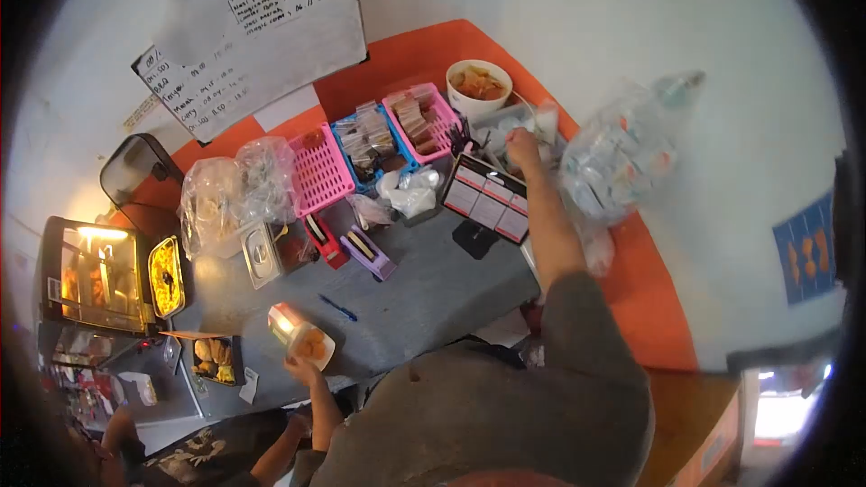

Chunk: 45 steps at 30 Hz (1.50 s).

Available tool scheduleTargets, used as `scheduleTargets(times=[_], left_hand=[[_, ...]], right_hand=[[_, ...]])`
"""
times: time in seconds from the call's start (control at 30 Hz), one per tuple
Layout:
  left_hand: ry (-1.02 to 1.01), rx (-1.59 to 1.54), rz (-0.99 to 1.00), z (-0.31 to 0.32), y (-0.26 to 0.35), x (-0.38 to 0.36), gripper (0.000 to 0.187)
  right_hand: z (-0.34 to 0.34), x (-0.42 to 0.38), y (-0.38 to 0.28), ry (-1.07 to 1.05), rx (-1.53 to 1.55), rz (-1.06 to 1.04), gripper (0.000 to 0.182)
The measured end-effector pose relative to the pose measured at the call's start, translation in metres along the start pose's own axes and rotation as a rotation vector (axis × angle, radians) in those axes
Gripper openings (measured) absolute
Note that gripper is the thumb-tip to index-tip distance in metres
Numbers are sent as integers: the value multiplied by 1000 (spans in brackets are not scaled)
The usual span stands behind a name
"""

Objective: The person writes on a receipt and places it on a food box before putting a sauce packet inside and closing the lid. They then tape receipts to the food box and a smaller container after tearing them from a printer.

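My left hand point(303, 370) grips an open paper food box point(287, 325) with orange-coloured pieces of food inside, held over the grey table near its front edge. My right arm stretches far forward past a tablet on a stand point(487, 197). At the back, my right hand point(520, 146) has its fingers curled at a container of clear plastic items point(494, 137). What those fingers hold, if anything, is too small to make out. A blue pen point(339, 307) lies on the table beyond the food box.
Pink baskets point(323, 179) and a blue basket point(408, 167) of packets line the wall, beside a white tub of chips point(454, 95). Tape dispensers point(368, 252) sit mid-table. A lit food warmer point(95, 275) and filled box point(215, 360) are left, near another person's arm point(281, 451).
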<state>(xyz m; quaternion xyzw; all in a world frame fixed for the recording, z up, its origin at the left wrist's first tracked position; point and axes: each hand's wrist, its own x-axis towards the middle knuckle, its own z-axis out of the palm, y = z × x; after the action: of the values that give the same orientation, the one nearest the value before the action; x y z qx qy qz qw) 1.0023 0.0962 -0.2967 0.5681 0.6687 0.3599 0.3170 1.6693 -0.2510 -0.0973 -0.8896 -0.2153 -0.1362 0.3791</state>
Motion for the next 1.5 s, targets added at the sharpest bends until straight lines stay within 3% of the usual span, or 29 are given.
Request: scheduleTargets(times=[0.07, 0.13, 0.17, 0.2, 0.23, 0.27, 0.3, 0.33, 0.37, 0.43, 0.47, 0.57, 0.7, 0.73, 0.87, 0.93, 1.2, 1.3, 1.33, 1.4, 1.47, 1.5], left_hand=[[95, 44, -52, -10, 15, -19, 56], [147, -16, -151, -21, 21, -36, 49], [134, -276, -137, -20, 10, -42, 44], [101, -156, -63, -31, 23, -53, 41], [107, -347, -54, -27, -83, -19, 44], [211, 234, 58, -37, 7, -70, 38], [321, 123, -71, -33, 22, -85, 40], [319, 110, -40, -32, -5, -88, 42], [314, 58, -82, -33, -6, -97, 42], [333, 154, -80, -40, 12, -115, 40], [356, 156, -97, -38, 12, -122, 40], [376, -36, -143, -25, -11, -132, 36], [344, 74, -137, -28, 6, -136, 33], [355, 73, -147, -29, 7, -135, 33], [275, -35, -115, -37, 7, -136, 29], [211, -192, -195, -46, 8, -137, 26], [163, -114, -244, -64, -7, -107, 25], [140, -106, -169, -60, 2, -85, 27], [108, -118, -147, -61, 8, -77, 28], [73, -134, -128, -62, 9, -58, 29], [-28, -137, -98, -60, -9, -39, 32], [-49, -128, -84, -69, 1, -30, 32]], right_hand=[[25, 32, 27, -394, -555, -8, 22], [20, 38, 18, -612, -701, 100, 23], [39, 39, 47, -658, -721, 26, 26], [61, 51, 88, -714, -729, -79, 30], [76, 68, 112, -917, -800, -27, 32], [32, 39, 19, -837, -789, -109, 34], [62, 54, 81, -947, -900, -252, 41], [47, 57, -7, -1173, -1242, 18, 39], [58, 55, 56, -1057, -1033, -243, 36], [93, 67, 147, -883, -1024, -332, 33], [97, 72, 160, -847, -1014, -414, 33], [82, 59, 117, -886, -1154, -493, 35], [107, 65, 152, -798, -1157, -619, 31], [127, 84, 129, -772, -1116, -600, 30], [87, 57, 135, -671, -949, -500, 29], [78, 61, 131, -623, -861, -447, 28], [48, 86, 132, -433, -547, -197, 25], [26, 91, 136, -388, -362, -171, 23], [11, 92, 122, -394, -241, -211, 22], [-28, 72, 64, -139, -233, -157, 21], [-63, 34, -18, 144, -1012, -247, 22], [-69, -21, -104, 143, -1021, -251, 22]])
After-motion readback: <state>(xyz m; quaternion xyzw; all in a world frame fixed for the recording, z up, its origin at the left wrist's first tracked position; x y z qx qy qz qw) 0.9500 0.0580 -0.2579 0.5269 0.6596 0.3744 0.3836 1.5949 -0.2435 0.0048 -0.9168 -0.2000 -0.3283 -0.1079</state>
